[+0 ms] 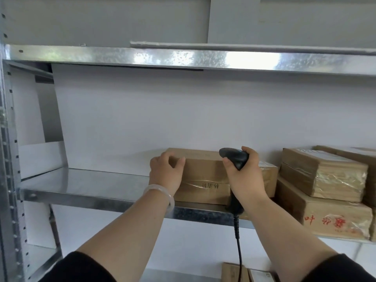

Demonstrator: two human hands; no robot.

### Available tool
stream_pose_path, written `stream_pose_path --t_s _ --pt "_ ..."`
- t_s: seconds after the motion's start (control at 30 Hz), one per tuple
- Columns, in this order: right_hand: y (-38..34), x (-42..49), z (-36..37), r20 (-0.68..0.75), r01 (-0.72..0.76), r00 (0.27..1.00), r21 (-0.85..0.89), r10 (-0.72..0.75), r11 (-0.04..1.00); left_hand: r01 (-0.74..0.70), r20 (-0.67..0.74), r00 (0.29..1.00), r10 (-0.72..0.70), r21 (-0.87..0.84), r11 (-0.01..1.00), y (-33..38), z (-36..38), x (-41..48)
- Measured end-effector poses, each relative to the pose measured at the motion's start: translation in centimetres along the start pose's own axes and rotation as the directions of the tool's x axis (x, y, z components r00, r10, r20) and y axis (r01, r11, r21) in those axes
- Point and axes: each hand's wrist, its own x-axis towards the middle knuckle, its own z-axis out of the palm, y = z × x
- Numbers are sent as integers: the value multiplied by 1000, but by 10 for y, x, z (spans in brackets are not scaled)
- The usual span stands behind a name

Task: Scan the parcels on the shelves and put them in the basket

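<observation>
A brown cardboard parcel (203,176) wrapped in clear tape lies on the metal shelf (91,188), with dark handwriting on its front face. My left hand (165,171) grips the parcel's left top corner, fingers curled over the edge. My right hand (244,178) holds a black barcode scanner (235,157) in front of the parcel's right end, its head pointing left over the top. The scanner's black cable (238,241) hangs down between my forearms. No basket is in view.
More taped brown parcels (323,174) are stacked at the right of the same shelf, the lowest one (333,216) marked with red characters. Another metal shelf (183,58) runs overhead. Parcels (236,272) lie on the shelf below. A perforated upright (8,159) stands at the left.
</observation>
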Motion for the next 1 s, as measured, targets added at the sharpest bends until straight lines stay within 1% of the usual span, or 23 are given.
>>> stream_pose_path --t_s 0.13,0.27,0.37,0.43,0.53,0.7,0.8,0.87,0.93,1.0 --pt "0 -6 -5 -27 15 1000 36 -14 999 13 -110 994 -24 -98 995 6 -4 -7" --pt "-1 -21 -14 -86 33 996 115 -23 993 -16 -171 985 -16 -184 983 1 -14 -24" --pt "-3 -35 -20 -121 57 992 163 -37 985 -60 -174 985 6 -309 949 -6 -24 -39" --pt "-3 -45 -24 -121 63 992 198 -39 978 -28 -128 992 -18 -350 936 -8 -30 -48" --pt "-3 -59 -28 -100 61 994 228 -39 972 -18 -102 995 -20 -359 933 -11 -39 -61" --pt "-6 -79 -33 -99 60 995 272 -35 960 -56 -91 996 18 -434 899 -21 -53 -85" --pt "-10 -89 -38 -76 52 997 291 -31 955 -91 -110 993 45 -457 885 -27 -59 -104" --pt "-12 -97 -41 -57 59 997 318 -43 946 -108 -118 991 64 -427 898 -33 -63 -114" --pt "-11 -107 -43 -44 64 998 339 -53 939 -85 -93 994 55 -360 929 -37 -68 -122" --pt "-9 -119 -44 -17 72 997 349 -70 934 -66 -64 997 48 -330 942 -39 -73 -128"
